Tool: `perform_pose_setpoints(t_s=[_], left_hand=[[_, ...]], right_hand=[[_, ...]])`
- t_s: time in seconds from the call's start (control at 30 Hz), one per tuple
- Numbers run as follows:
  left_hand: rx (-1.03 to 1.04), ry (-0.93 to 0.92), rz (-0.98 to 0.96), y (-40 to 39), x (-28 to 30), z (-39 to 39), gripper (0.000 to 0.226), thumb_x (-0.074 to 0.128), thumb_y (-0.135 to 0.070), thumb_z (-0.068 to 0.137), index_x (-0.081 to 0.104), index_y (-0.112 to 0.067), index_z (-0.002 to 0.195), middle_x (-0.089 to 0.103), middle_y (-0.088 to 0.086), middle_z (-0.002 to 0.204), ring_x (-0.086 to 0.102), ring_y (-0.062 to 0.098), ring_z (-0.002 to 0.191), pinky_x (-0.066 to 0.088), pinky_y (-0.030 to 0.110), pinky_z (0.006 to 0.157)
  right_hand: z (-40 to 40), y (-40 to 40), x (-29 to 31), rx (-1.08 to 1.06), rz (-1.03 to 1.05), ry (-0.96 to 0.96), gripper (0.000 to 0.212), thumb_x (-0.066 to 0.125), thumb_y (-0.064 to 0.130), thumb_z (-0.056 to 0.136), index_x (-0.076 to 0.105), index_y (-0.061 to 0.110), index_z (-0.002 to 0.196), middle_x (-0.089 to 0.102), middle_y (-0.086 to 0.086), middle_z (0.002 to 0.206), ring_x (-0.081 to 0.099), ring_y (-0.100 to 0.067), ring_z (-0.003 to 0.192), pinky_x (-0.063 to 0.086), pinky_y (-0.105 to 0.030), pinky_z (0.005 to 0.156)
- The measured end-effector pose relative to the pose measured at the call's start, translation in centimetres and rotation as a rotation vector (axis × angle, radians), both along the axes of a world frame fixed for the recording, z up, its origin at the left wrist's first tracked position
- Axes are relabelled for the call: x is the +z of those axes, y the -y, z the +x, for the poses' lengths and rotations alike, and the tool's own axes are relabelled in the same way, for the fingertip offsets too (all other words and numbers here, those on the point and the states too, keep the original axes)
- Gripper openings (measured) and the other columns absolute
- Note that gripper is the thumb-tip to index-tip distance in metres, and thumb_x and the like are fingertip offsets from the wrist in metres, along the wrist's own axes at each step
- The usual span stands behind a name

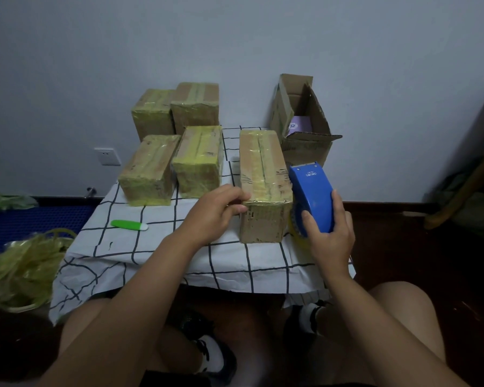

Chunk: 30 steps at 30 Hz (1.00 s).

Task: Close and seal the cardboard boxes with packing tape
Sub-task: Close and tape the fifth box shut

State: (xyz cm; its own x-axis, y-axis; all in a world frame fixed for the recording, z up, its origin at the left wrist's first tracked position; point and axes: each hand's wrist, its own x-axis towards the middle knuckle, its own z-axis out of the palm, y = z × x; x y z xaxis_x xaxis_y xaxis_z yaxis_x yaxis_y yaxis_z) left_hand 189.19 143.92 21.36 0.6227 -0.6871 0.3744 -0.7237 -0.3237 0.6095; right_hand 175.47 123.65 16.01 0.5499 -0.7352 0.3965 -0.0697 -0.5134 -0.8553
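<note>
5 taped boxes (264,174), 1 open box (305,127), 1 blue tape dispenser (313,196), 1 green cutter (129,225), 2 hands (215,210), 1 bench (162,255)

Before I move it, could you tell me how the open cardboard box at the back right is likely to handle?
The open cardboard box would probably flex: its flaps stand loose and untaped. It looks light, holding only a purple item, so a push may slide or tip it.

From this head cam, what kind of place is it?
Likely a room at home used as a makeshift packing spot: a low table under a checked cloth, taped boxes along a plain wall with a socket, dark wood floor.
</note>
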Motion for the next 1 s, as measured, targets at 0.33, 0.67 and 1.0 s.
perform_pose_setpoints(t_s=[0.33,0.67,1.0], left_hand=[[0.135,0.18,0.028,0.2,-0.5,-1.8,0.044,0.05,0.008,0.088,0.065,-0.013,0.124,0.065,0.004,0.107,0.061,0.02,0.092,0.049,0.03,0.075],[0.123,0.445,0.04,4.5,0.3,-2.7,0.013,0.064,-0.025,0.088,0.07,-0.013,0.089,0.064,0.001,0.093,0.057,0.023,0.088,0.045,0.036,0.075],[0.117,0.504,0.153,4.8,0.8,-3.0,0.018,0.074,-0.021,0.082,0.061,-0.013,0.091,0.058,0.002,0.09,0.055,0.024,0.083,0.048,0.038,0.071]], right_hand=[[-0.2,0.1,-0.1,0.015,-0.014,-0.005,0.081,0.062,0.05,0.08,0.033,0.03,0.153,0.046,-0.001,0.113,0.051,-0.014,0.097,0.041,-0.019,0.076],[-0.3,0.2,0.2,0.015,0.0,-0.035,0.077,0.073,0.031,0.088,0.032,0.03,0.153,0.045,0.001,0.111,0.051,-0.018,0.098,0.045,-0.032,0.081],[-0.4,0.2,0.4,0.027,0.025,-0.033,0.078,0.073,0.033,0.088,0.031,0.032,0.154,0.045,0.001,0.108,0.051,-0.017,0.095,0.046,-0.031,0.079]])
